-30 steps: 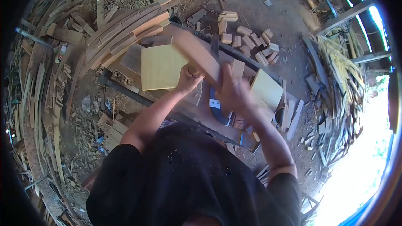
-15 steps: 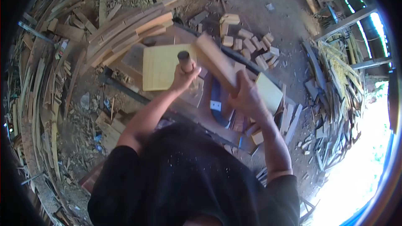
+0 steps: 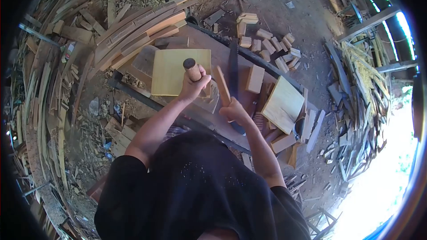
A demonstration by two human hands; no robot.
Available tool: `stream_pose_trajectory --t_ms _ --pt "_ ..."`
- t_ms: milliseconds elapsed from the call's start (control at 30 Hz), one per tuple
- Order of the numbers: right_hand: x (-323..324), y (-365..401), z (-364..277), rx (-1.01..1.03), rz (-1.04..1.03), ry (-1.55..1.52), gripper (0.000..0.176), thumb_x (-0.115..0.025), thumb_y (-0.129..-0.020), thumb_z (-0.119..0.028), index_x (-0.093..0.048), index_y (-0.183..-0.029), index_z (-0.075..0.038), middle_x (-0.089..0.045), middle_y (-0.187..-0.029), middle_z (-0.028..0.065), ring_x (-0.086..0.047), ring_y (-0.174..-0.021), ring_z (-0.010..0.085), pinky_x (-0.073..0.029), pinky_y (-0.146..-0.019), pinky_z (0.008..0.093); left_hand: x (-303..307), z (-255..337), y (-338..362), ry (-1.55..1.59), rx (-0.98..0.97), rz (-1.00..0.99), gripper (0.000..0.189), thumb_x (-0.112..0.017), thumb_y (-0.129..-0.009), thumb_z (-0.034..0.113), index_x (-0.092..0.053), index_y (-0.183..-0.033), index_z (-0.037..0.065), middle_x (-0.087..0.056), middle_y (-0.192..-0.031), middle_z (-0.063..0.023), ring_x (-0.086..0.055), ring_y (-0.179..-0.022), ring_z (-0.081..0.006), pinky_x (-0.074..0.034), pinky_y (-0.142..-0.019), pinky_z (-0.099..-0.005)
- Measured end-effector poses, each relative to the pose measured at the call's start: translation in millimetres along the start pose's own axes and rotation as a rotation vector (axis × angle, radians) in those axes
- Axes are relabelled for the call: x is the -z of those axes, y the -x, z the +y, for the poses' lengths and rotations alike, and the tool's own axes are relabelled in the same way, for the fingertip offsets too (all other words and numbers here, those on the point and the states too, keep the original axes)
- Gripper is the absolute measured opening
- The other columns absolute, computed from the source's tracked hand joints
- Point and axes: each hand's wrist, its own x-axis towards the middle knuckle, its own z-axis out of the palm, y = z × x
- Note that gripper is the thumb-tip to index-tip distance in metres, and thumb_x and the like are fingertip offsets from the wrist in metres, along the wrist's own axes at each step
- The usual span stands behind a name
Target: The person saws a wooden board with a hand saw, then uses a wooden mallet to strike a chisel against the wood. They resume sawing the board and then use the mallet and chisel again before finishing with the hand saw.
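Note:
My left hand (image 3: 195, 84) is closed around the upright round wooden handle of a chisel (image 3: 190, 64), its end dark; the blade is hidden below my fist. That fist is over the right part of a pale square board (image 3: 171, 73) on the low worktable (image 3: 213, 126). My right hand (image 3: 235, 110) grips the near end of a flat piece of wood (image 3: 221, 84), seen nearly edge-on, just right of my left fist and apart from it. A wooden block (image 3: 255, 79) and a second pale board (image 3: 283, 105) lie to the right.
A long dark strip (image 3: 233, 62) lies across the table behind my right hand. Several small wood blocks (image 3: 273, 46) are heaped beyond the table's far edge. Curved timber pieces (image 3: 142, 33) stack at the far left. Scrap wood (image 3: 356, 115) piles up on the right.
My right hand has moved left and slightly down with the piece of wood, which has turned from its broad face to its edge. My left hand stays nearly in place on the chisel.

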Motion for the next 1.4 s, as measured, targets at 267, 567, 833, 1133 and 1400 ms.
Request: stream_pose_trajectory --t_ms 267,567,833,1133,1400 --pt "-29.4 14.2 26.1 0.050 -0.127 0.062 0.047 -0.070 -0.067 -0.016 -0.046 -0.102 0.005 -0.062 -0.078 0.0198 -0.066 -0.063 0.0269 -0.053 -0.054 0.0370 11.9 14.4 6.5 -0.131 0.122 -0.064 0.019 -0.064 -0.083 0.006 -0.048 -0.075 0.010 -0.051 -0.064 0.0027 -0.050 -0.054 -0.0053 -0.040 -0.050 -0.0221" --pt "-32.1 43.6 76.5 0.182 0.118 0.452 0.046 -0.069 -0.069 -0.015 -0.044 -0.105 0.000 -0.063 -0.088 0.0267 -0.065 -0.082 0.0410 -0.051 -0.070 0.0478 13.5 7.2 19.1 -0.026 0.035 0.134 0.017 -0.067 -0.081 0.006 -0.051 -0.076 0.008 -0.051 -0.060 0.0020 -0.050 -0.052 -0.0052 -0.040 -0.048 -0.0229" --pt "2.9 102.6 85.2 0.077 0.072 0.530 0.044 -0.067 -0.070 -0.013 -0.043 -0.104 -0.001 -0.063 -0.090 0.0304 -0.062 -0.091 0.0486 -0.048 -0.080 0.0532 7.9 19.1 24.9 0.025 0.014 0.033 0.022 -0.063 -0.085 0.005 -0.045 -0.074 0.011 -0.047 -0.061 0.0019 -0.048 -0.053 -0.0071 -0.040 -0.051 -0.0241" --pt "0.9 101.2 72.0 0.166 0.166 0.413 0.043 -0.068 -0.068 -0.012 -0.040 -0.101 -0.002 -0.062 -0.083 0.0303 -0.062 -0.086 0.0491 -0.048 -0.075 0.0527 -9.0 15.7 33.8 -0.156 -0.050 -0.085 0.021 -0.066 -0.085 0.011 -0.050 -0.071 0.010 -0.052 -0.059 0.0034 -0.049 -0.049 -0.0039 -0.039 -0.045 -0.0216" --pt "13.6 98.3 56.8 0.239 0.238 0.307 0.043 -0.068 -0.067 -0.011 -0.041 -0.099 -0.002 -0.061 -0.085 0.0301 -0.062 -0.087 0.0489 -0.048 -0.074 0.0527 -18.8 6.3 23.0 -0.138 -0.061 -0.003 0.018 -0.070 -0.081 0.009 -0.055 -0.071 0.005 -0.055 -0.063 0.0035 -0.053 -0.060 -0.0052 -0.045 -0.057 -0.0271"
